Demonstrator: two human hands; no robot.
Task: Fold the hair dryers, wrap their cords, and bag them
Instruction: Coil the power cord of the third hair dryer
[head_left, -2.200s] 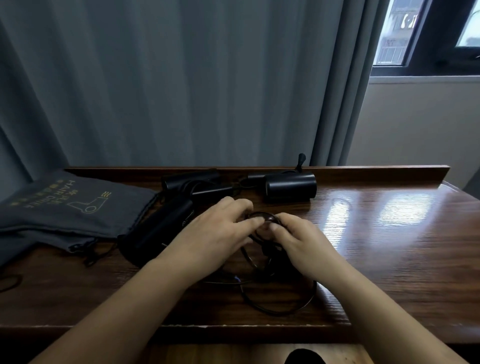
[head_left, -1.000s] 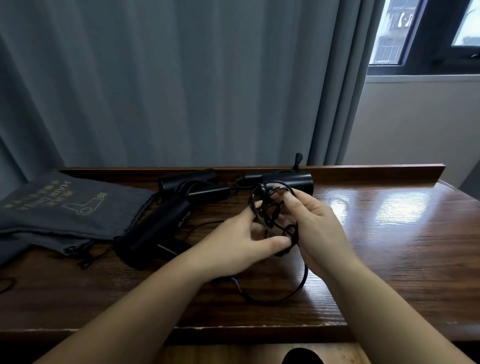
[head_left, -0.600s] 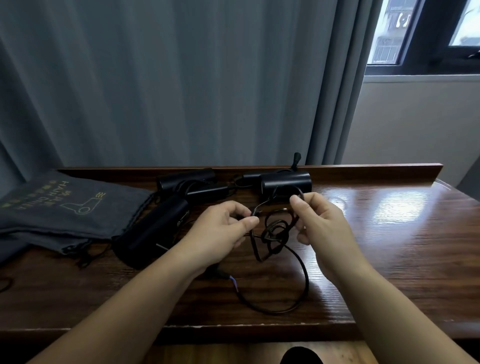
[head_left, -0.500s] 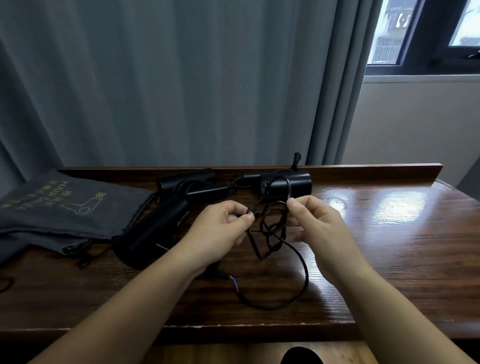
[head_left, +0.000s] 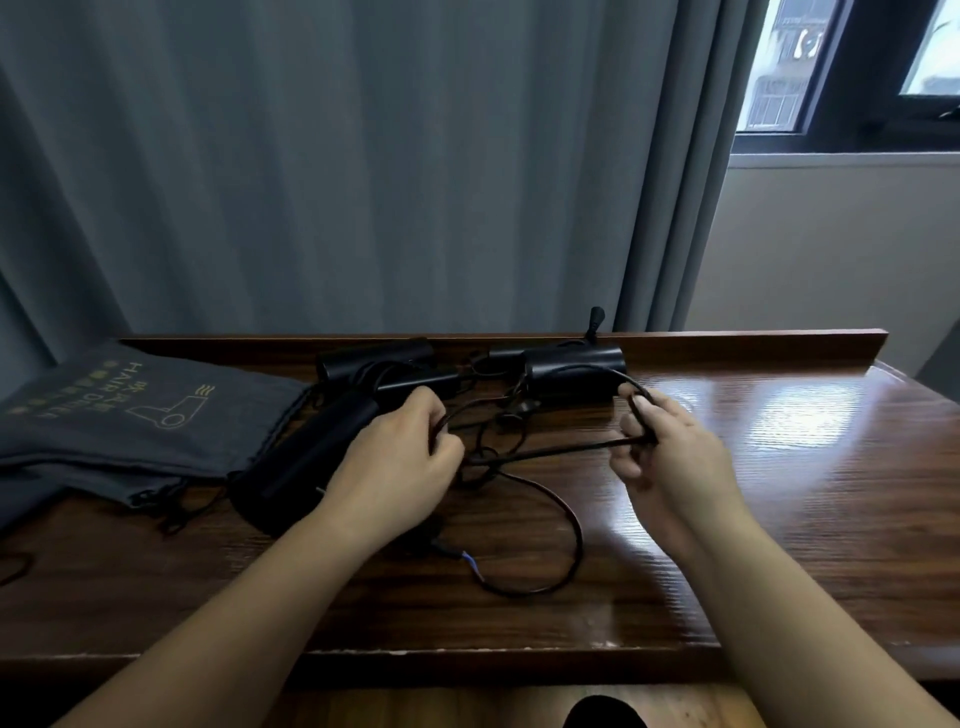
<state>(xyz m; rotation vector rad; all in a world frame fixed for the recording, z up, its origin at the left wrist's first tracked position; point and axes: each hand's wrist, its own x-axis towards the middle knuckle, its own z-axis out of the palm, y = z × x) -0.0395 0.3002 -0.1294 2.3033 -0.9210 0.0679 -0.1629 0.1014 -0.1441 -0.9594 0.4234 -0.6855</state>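
A person stands at a wooden table (head_left: 779, 493) and works on a black cord (head_left: 550, 449). The left hand (head_left: 400, 467) has its fingers curled around one part of the cord, and the right hand (head_left: 670, 457) pinches another part, so the cord is stretched between them above the table. A loose loop of the same cord lies on the table, nearer to the person. Left of the left hand lies a black hair dryer (head_left: 311, 457), partly hidden by the wrist. A second hair dryer (head_left: 571, 376) lies behind the hands, near the raised back edge of the table. At the left end of the table lies a grey drawstring bag (head_left: 130, 415) with a printed dryer picture.
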